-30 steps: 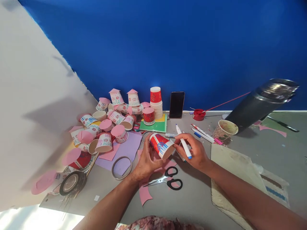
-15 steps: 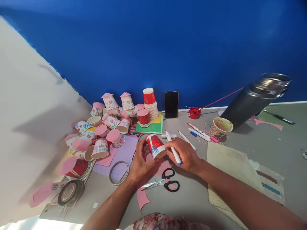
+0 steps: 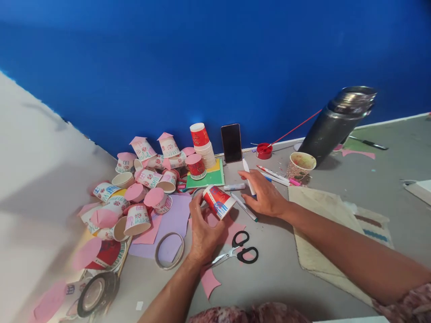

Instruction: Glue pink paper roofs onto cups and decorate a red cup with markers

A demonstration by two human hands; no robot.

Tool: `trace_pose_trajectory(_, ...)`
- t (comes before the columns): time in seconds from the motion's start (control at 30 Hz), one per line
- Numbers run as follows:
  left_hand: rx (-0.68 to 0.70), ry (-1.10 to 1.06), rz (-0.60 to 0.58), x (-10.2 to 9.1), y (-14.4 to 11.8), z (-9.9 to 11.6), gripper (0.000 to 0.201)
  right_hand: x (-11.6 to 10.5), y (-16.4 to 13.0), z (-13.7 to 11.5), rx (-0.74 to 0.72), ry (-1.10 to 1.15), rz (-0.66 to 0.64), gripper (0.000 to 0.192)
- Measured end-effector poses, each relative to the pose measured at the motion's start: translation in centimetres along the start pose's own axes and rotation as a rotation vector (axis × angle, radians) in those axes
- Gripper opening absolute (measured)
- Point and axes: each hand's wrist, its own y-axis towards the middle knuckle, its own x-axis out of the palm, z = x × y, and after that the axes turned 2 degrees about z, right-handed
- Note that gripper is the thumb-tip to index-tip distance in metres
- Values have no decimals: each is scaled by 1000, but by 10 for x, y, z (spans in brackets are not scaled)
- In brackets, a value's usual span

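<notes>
My left hand [image 3: 207,233] is wrapped round a red and white paper cup [image 3: 218,202] with blue marks drawn along its rim; the cup lies tilted on its side, its mouth toward the lower right. Held between the fingers of my right hand [image 3: 267,197] is a white marker [image 3: 247,172], over the table just right of the cup. Another marker with a green end [image 3: 244,207] lies between the cup and that hand. Below the cup, black-handled scissors [image 3: 237,251] rest partly on pink paper scraps [image 3: 210,283].
Several decorated cups with pink paper tops [image 3: 138,220] crowd the left side. Behind stand a stack of cups [image 3: 206,152] and a phone [image 3: 231,142]. A tape roll [image 3: 170,251] lies on purple paper. At right are a red paint pot [image 3: 264,151], a stained cup [image 3: 301,167] and a black flask [image 3: 333,121].
My right hand has moved away from the cup, up and to the right, with the marker. The cup stays in my left hand, turned a little. The whole view has shifted.
</notes>
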Motion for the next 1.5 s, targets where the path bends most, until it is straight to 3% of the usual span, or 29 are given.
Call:
trace_pose_trajectory(0.1,-7,-24,37,2,0,-2,81,0,-3,-2,-5,2,-39,64)
trace_pose_trajectory(0.23,-29,-46,113,1,0,-1,82,0,-5,-1,12,-17,-65,45)
trace_pose_trajectory(0.47,14,-81,67,-6,1,-4,83,0,-2,9,66,-109,-141,26)
trace_pose_trajectory(0.87,-80,-15,24,-6,3,11,77,-15,8,4,288,-317,-390,25)
trace_pose_trajectory(1.07,-108,-43,83,-4,5,12,84,-13,6,3,323,-382,-447,33)
trace_pose_trajectory(1.17,-126,-61,92,-3,6,12,86,-12,5,4,319,-404,-439,33)
trace_pose_trajectory(1.37,-111,-58,84,-8,5,1,86,-16,7,-16,262,-396,-255,19)
trace_pose_trajectory(1.5,-56,-52,67,-12,5,-8,85,-17,7,-35,308,-309,-479,17)
